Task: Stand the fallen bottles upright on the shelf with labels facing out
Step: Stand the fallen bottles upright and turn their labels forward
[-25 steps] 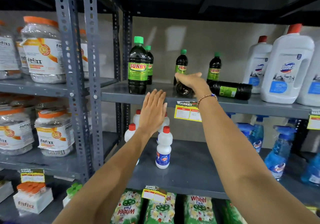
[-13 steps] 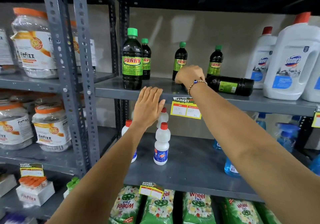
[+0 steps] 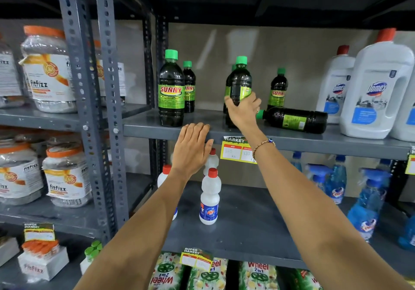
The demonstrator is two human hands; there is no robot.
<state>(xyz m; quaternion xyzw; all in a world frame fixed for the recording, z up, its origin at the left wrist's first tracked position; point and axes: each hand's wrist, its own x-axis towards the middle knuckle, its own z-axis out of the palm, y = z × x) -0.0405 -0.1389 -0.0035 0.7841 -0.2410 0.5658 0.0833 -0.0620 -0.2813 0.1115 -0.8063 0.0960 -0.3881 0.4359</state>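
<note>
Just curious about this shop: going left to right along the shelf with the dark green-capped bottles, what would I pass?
Front upright Sunny bottle → bottle held in the right hand → upright Sunny bottle at the back → fallen bottle → big white Domex jug.

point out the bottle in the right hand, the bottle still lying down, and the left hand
held bottle (image 3: 239, 81), head view, dark upper body
fallen bottle (image 3: 294, 120), head view, green label
left hand (image 3: 190, 150), head view, back of hand

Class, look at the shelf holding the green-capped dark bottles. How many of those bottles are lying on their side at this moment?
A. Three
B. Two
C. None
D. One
D. Only one fallen bottle lies flat, cap pointing left, just right of the right hand, which grips an upright bottle; the other green-capped bottles stand.
</note>
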